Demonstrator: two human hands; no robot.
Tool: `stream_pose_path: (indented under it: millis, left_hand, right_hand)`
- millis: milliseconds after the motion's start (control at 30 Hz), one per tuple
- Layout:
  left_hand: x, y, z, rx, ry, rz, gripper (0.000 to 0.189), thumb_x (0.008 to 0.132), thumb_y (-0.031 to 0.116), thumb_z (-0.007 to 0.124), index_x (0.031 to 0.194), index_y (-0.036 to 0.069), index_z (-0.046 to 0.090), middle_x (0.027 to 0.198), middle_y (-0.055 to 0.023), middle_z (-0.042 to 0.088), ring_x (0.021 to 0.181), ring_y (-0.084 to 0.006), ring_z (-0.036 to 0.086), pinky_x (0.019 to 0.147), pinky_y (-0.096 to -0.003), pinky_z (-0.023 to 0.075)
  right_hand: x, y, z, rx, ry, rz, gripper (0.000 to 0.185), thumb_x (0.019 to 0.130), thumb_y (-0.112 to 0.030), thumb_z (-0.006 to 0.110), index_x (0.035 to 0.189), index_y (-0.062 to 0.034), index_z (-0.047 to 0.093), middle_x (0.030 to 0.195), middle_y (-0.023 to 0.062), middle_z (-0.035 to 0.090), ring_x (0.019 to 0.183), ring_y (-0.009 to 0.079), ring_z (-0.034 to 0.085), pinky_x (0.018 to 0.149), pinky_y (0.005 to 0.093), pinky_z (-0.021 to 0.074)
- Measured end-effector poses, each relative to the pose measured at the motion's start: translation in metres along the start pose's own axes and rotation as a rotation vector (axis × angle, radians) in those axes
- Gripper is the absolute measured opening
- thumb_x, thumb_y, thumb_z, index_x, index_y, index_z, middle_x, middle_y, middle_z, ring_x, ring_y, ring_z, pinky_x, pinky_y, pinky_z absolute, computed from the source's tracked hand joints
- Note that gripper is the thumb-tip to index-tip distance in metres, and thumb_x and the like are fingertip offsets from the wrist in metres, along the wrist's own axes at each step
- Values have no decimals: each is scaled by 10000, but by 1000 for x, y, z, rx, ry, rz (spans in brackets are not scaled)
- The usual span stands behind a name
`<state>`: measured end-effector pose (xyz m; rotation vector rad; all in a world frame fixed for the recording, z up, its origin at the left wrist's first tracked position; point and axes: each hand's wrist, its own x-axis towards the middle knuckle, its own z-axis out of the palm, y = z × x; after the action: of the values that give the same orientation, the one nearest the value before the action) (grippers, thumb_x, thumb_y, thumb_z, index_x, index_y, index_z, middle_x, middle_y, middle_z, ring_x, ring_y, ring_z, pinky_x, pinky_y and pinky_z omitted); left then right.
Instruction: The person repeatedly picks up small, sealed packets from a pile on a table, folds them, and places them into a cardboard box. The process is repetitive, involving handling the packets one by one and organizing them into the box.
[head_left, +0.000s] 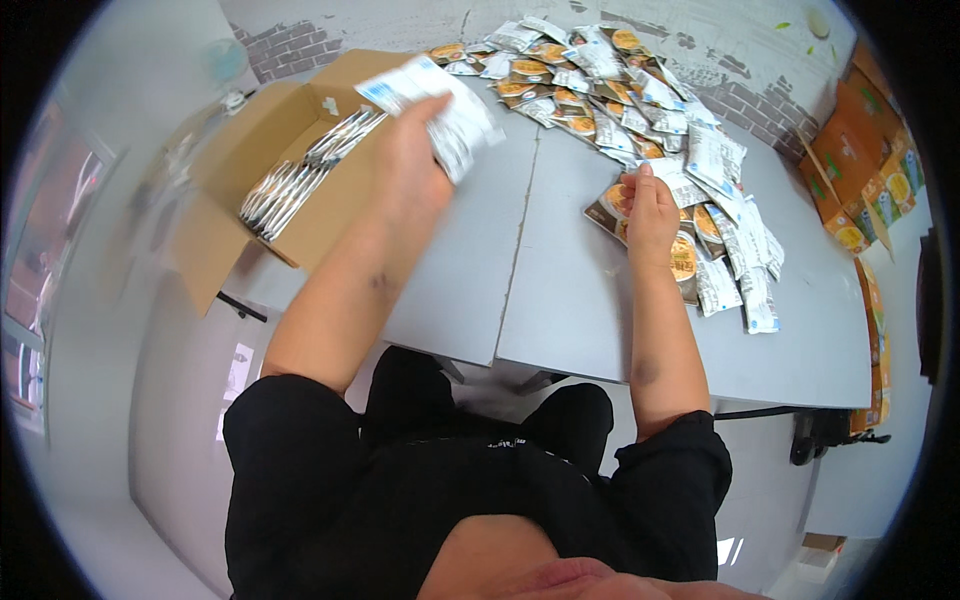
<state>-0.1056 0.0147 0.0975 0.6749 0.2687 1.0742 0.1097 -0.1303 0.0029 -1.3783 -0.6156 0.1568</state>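
Note:
My left hand (420, 154) grips white food packets (450, 112), their printed backs facing up, just right of an open cardboard box (304, 142). Inside that box, flat packets (289, 195) stand on edge in rows. My right hand (651, 206) is over the near left edge of a large loose pile of packets (592, 64), its fingers close to a white packet. Whether it grips that packet I cannot tell. Below it lie brown packets (682, 259) with pictures of food in a bowl. The moving left hand is blurred, so the number of packets in it is unclear.
Two grey tables (562, 247) meet at a seam in front of me. Orange printed cartons (855, 165) stand at the right, beyond the table edge, with more (874, 337) below. The wall with a brick pattern (757, 105) rises behind the pile.

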Motion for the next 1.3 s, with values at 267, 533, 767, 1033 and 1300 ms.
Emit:
stream_pose_path:
  millis: [267,533,767,1033,1300]
  left_hand:
    - [122,128,-34,913,66,439,334,835,70,596,1100,-110,503,1023,-174,612,886,-280,659,714,-388,567]
    - [148,170,-120,2142,308,117,412,820,157,532,1207,17,564,1060,-207,656,1011,-311,628,846,-405,491]
    - [171,167,-181,2526,171,-120,336,825,204,562,1083,26,686,1144,-209,646,1059,-357,627,903,-419,482]
    - [171,141,-166,2635,69,-242,334,818,166,579,1106,32,680,1182,-203,633,1111,-338,607,936,-412,470]
    - [181,142,-177,2570,21,-13,350,793,254,641,1095,84,690,1096,-194,669,1031,-346,636,895,-418,484]
  right_hand:
    - [-3,-1,4,-20,-64,118,413,947,-381,587,835,4,685,710,31,628,619,77,530,568,220,438]
    - [-3,4,4,-76,-114,135,394,938,-379,604,814,-13,679,714,19,626,616,70,533,563,216,440]
    - [-5,0,9,-106,-137,133,397,946,-373,595,798,-14,676,704,14,617,608,69,524,564,219,440]
    - [-5,4,6,-141,-163,99,400,948,-367,593,790,-7,670,693,15,610,599,71,515,564,225,436]
    - [-8,4,7,-132,-190,118,385,949,-356,591,800,-11,675,670,6,593,588,69,508,558,227,431]
